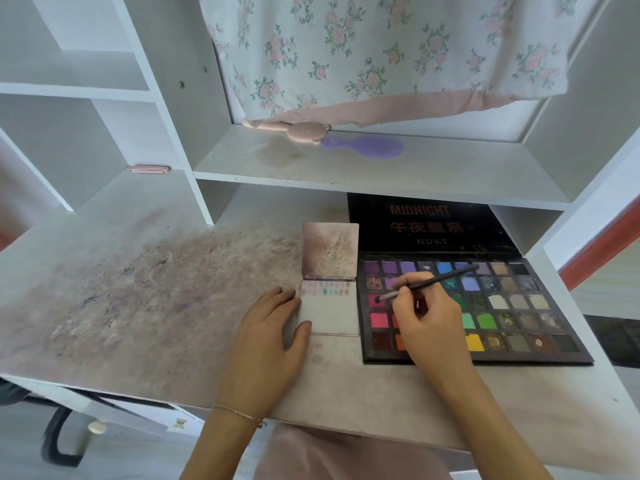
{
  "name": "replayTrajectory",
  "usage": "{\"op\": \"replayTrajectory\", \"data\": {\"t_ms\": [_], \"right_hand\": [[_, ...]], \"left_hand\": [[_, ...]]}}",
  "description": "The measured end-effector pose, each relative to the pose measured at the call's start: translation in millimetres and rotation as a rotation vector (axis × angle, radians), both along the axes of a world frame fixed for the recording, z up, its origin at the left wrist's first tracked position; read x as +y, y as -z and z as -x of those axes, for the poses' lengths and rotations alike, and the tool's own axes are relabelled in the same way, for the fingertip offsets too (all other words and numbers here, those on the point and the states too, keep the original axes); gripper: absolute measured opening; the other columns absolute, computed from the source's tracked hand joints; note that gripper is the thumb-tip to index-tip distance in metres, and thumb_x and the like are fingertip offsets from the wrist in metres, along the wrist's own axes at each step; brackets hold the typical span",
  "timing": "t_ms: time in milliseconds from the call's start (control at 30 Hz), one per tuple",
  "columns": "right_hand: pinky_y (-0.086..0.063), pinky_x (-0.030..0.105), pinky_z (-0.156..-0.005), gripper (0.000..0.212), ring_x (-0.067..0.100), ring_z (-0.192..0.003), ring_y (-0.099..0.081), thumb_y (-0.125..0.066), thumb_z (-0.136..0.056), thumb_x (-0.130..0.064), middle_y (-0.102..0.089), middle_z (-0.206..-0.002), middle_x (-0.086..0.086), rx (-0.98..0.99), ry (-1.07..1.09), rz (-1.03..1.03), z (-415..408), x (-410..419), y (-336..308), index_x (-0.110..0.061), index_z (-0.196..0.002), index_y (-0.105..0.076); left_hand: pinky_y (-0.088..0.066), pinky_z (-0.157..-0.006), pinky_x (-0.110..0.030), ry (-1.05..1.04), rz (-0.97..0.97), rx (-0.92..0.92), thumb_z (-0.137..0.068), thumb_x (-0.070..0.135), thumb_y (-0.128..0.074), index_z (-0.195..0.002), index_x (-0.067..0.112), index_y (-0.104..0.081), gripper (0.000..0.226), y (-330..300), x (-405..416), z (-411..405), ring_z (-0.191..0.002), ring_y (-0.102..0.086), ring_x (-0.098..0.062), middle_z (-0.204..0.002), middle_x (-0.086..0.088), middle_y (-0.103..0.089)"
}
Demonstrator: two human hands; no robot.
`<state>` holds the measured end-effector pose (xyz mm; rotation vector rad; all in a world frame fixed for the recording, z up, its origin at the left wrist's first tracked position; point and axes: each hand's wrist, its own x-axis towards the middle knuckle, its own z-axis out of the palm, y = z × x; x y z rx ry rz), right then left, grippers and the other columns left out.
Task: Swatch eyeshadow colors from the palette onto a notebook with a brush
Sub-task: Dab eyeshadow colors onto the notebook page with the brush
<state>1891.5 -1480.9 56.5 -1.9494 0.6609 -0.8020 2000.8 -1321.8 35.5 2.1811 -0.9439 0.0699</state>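
A large black eyeshadow palette [512, 306] lies open on the desk at the right, its many coloured pans showing and its lid propped behind. My right hand [427, 323] pinches a thin black brush [429, 283] above the palette, with the brush tip on a dark pink pan [374, 300] in the left column. A small open notebook [329, 315] lies just left of the palette, with two rows of small colour swatches along the top of its lower page. My left hand [268, 337] rests flat on the desk, fingertips touching the notebook's left edge.
The white desk [138, 289] is stained with powder on its left side. A shelf above holds a purple hairbrush [367, 147] and a pink object [291, 129]. A floral cloth [381, 53] hangs at the back. White cubby dividers [180, 150] stand left.
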Motion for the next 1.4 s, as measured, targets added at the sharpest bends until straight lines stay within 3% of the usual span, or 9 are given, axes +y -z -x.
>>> {"op": "replayTrajectory", "data": {"t_ms": [100,233,433,633,800,900,1133,1300,1400], "right_hand": [[-0.037,0.014,-0.044,0.023,0.003,-0.049,-0.047,-0.049,-0.087,-0.009,-0.058,-0.062,-0.017,-0.050,-0.065,-0.065,-3.5,3.7,-3.3,-0.031,-0.078,-0.050],[-0.047,0.015,-0.053,0.022,0.009,-0.064,-0.058,-0.053,-0.086,-0.010,-0.062,-0.069,-0.005,-0.044,-0.150,-0.115,-16.0,15.0,-6.9,-0.032,-0.079,-0.054],[-0.048,0.019,-0.058,0.019,0.006,-0.069,-0.059,-0.053,-0.086,-0.013,-0.065,-0.075,-0.003,0.019,-0.220,-0.096,-38.4,26.2,-7.8,-0.031,-0.078,-0.053],[-0.038,0.008,-0.051,0.018,-0.004,-0.058,-0.052,-0.058,-0.084,-0.013,-0.066,-0.073,0.001,0.049,-0.226,-0.071,-46.4,28.5,-4.8,-0.027,-0.075,-0.051],[-0.037,0.009,-0.048,0.016,-0.003,-0.056,-0.050,-0.058,-0.084,-0.014,-0.066,-0.072,0.003,0.078,-0.234,-0.062,-47.9,27.8,-2.8,-0.025,-0.073,-0.052],[-0.042,0.013,-0.053,0.013,0.000,-0.062,-0.055,-0.058,-0.084,-0.019,-0.067,-0.073,-0.001,0.098,-0.226,-0.086,-48.5,26.3,-1.0,-0.026,-0.075,-0.053],[-0.040,0.010,-0.054,0.012,-0.001,-0.060,-0.053,-0.058,-0.083,-0.017,-0.066,-0.071,-0.001,0.134,-0.235,-0.074,-48.7,25.3,-0.1,-0.025,-0.074,-0.053],[-0.038,0.009,-0.053,0.012,-0.003,-0.058,-0.050,-0.058,-0.084,-0.016,-0.066,-0.072,0.001,0.146,-0.247,-0.061,-48.8,26.0,-1.6,-0.023,-0.075,-0.053],[-0.038,0.009,-0.053,0.013,-0.004,-0.059,-0.050,-0.058,-0.084,-0.015,-0.066,-0.072,0.001,0.157,-0.253,-0.061,-49.2,25.8,-2.1,-0.023,-0.075,-0.053]], "left_hand": [[-0.021,-0.104,-0.018,-0.008,0.022,-0.012,-0.085,0.019,-0.061,-0.119,0.009,-0.059,0.035,0.0,-1.7,-0.4,-0.117,-0.032,0.001,-0.129,-0.001,-0.054],[-0.024,-0.102,-0.016,-0.023,0.041,0.001,-0.084,0.017,-0.063,-0.112,0.009,-0.063,0.030,-1.5,-1.6,0.6,-0.116,-0.035,0.001,-0.125,0.000,-0.058],[-0.012,-0.094,0.005,-0.008,0.016,0.000,-0.085,0.018,-0.062,-0.111,0.012,-0.064,0.027,-3.7,1.4,-0.4,-0.116,-0.035,0.003,-0.124,0.003,-0.057],[-0.025,-0.100,-0.014,-0.033,0.017,0.014,-0.082,0.017,-0.065,-0.106,0.011,-0.067,0.024,-2.7,1.9,-1.3,-0.117,-0.037,0.002,-0.121,0.004,-0.059],[-0.020,-0.100,-0.008,-0.039,0.028,0.029,-0.082,0.018,-0.065,-0.104,0.013,-0.067,0.023,-0.3,2.2,-2.5,-0.117,-0.034,0.004,-0.121,0.006,-0.059],[-0.027,-0.100,-0.017,-0.046,0.023,0.034,-0.081,0.017,-0.066,-0.102,0.012,-0.068,0.022,-0.7,0.6,-2.1,-0.116,-0.037,0.002,-0.119,0.005,-0.060],[-0.029,-0.099,-0.020,-0.055,0.017,0.050,-0.079,0.014,-0.068,-0.099,0.012,-0.069,0.021,-1.8,0.2,-1.3,-0.115,-0.040,-0.001,-0.116,0.003,-0.062],[-0.022,-0.100,-0.013,-0.050,0.010,0.063,-0.081,0.017,-0.066,-0.102,0.013,-0.068,0.022,-2.0,0.9,-1.4,-0.117,-0.036,0.002,-0.120,0.005,-0.060],[-0.028,-0.101,-0.021,-0.056,0.000,0.063,-0.079,0.015,-0.067,-0.100,0.012,-0.069,0.021,-3.5,0.4,-1.0,-0.117,-0.040,-0.003,-0.118,0.003,-0.061]]}}
